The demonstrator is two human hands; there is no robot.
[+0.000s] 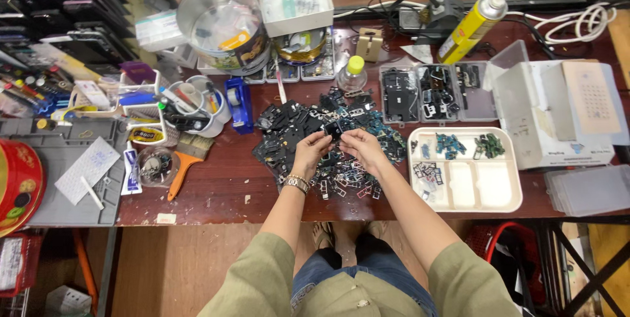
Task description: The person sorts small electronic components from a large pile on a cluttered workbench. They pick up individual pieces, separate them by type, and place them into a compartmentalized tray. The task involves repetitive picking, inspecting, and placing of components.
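Both hands meet over the middle of the bench (216,192), above a heap of small dark parts (308,126). The left hand (310,151) and right hand (362,146) are drawn close together, fingertips pinched from either side on one small black component (333,131). The component sits at the twelve o'clock end of both hands, just above the heap and not resting on it. Its shape is roughly square; no long axis can be made out at this size. Neither hand is clearly nearer; the left fingers appear to cover slightly more of it.

Surroundings, taken from the component:
- At four o'clock, near the right hand, a cream compartment tray (499,195) holding a few sorted pieces, with most cells bare. This is the nearest open room, and the right hand has the shorter path to it.
- At two o'clock, a clear divided box (482,104) of dark parts, and beyond it a yellow spray can (474,27).
- At twelve o'clock, a small bottle with a yellow cap (353,74).
- At nine o'clock, a blue tape dispenser (239,104), cups of tools and an orange-handled brush (184,163).

The near bench edge lies at six o'clock, just behind the wrists, with a strip of bare wood between heap and edge.
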